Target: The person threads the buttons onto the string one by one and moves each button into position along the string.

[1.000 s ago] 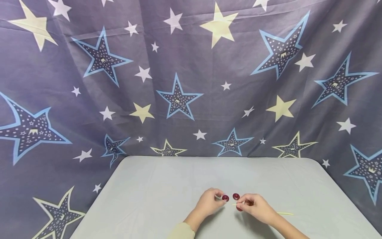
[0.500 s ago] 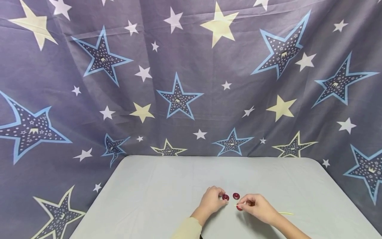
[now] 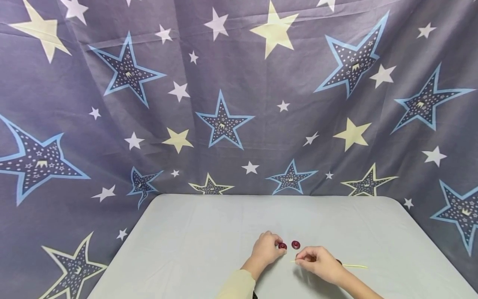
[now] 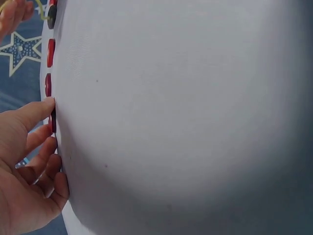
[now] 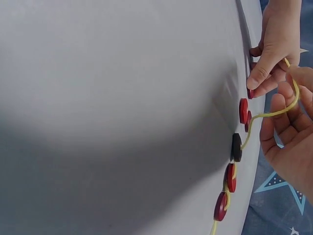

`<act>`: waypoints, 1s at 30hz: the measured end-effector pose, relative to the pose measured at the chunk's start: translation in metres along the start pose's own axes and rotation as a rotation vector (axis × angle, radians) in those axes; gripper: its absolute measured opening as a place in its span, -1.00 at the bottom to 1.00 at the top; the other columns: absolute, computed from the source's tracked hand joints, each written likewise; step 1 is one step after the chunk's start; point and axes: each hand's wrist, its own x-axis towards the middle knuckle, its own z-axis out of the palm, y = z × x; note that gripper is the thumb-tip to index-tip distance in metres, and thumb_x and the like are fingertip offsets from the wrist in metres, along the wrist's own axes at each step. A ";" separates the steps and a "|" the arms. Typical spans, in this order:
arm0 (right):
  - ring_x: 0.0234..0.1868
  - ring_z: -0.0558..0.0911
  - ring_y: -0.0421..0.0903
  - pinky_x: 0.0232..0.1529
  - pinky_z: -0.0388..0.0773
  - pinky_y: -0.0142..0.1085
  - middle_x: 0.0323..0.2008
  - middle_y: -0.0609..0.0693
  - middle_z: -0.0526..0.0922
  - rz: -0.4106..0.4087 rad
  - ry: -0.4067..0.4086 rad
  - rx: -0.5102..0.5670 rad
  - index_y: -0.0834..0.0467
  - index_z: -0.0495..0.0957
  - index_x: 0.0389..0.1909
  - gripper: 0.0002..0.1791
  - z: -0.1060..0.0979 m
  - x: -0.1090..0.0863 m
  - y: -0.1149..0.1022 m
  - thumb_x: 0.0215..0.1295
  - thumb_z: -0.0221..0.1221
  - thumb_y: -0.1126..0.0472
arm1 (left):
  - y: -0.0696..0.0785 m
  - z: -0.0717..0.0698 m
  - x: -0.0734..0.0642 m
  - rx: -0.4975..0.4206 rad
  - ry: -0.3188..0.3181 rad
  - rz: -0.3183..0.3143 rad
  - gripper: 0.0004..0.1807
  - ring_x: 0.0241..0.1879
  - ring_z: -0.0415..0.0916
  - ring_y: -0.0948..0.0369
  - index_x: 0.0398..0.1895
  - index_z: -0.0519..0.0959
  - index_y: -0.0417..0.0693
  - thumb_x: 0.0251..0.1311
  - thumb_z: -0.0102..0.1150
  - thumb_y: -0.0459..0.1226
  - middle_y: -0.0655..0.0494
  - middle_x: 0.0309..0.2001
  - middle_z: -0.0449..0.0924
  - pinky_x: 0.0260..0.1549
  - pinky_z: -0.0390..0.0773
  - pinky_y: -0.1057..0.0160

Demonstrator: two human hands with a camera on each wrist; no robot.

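Note:
My left hand (image 3: 266, 250) rests low over the table, thumb and fingers about the edge of a dark red button-like disc (image 3: 282, 246). In the left wrist view that disc (image 4: 53, 123) stands out beside the thumb. My right hand (image 3: 319, 262) pinches a yellow string (image 5: 276, 113) near its end, and a short tip pokes out past the fingers. From there the string curves down to a black disc (image 5: 236, 147) and runs on through two red discs, the upper red disc (image 5: 232, 177) and the lower red disc (image 5: 221, 205).
Another dark red disc (image 3: 296, 245) lies between the two hands, with one more red disc (image 5: 248, 121) close by it in the right wrist view. The string's tail (image 3: 355, 266) trails right over the pale table (image 3: 209, 232). A star-patterned cloth (image 3: 239, 104) hangs behind.
My right hand has lowered slightly, and the string tip with it. The left hand has shifted a little up and to the right, staying at its disc.

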 end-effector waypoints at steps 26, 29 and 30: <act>-0.62 0.38 -0.46 -0.69 0.41 -0.42 -0.59 0.20 0.57 -0.088 0.040 -0.006 0.27 0.62 -0.36 -0.85 -0.008 0.000 -0.004 0.22 0.18 0.24 | -0.015 -0.009 -0.003 -0.210 -0.004 0.055 -0.77 -0.47 0.32 0.42 -0.39 0.65 -0.12 -0.17 0.31 -0.21 0.21 -0.47 0.48 -0.36 0.44 0.42; -0.62 0.38 -0.46 -0.69 0.40 -0.43 -0.59 0.20 0.57 -0.087 0.044 -0.012 0.29 0.61 -0.36 -0.84 -0.009 0.001 -0.004 0.21 0.19 0.24 | -0.015 -0.012 -0.004 -0.218 -0.016 0.058 -0.80 -0.47 0.33 0.42 -0.40 0.65 -0.09 -0.15 0.30 -0.21 0.21 -0.47 0.48 -0.36 0.44 0.42; -0.62 0.38 -0.46 -0.69 0.40 -0.43 -0.60 0.19 0.57 -0.084 0.044 -0.013 0.30 0.61 -0.36 -0.83 -0.010 0.001 -0.004 0.21 0.19 0.24 | -0.015 -0.013 -0.005 -0.225 -0.020 0.057 -0.80 -0.47 0.33 0.42 -0.40 0.65 -0.09 -0.14 0.30 -0.21 0.21 -0.46 0.49 -0.37 0.44 0.42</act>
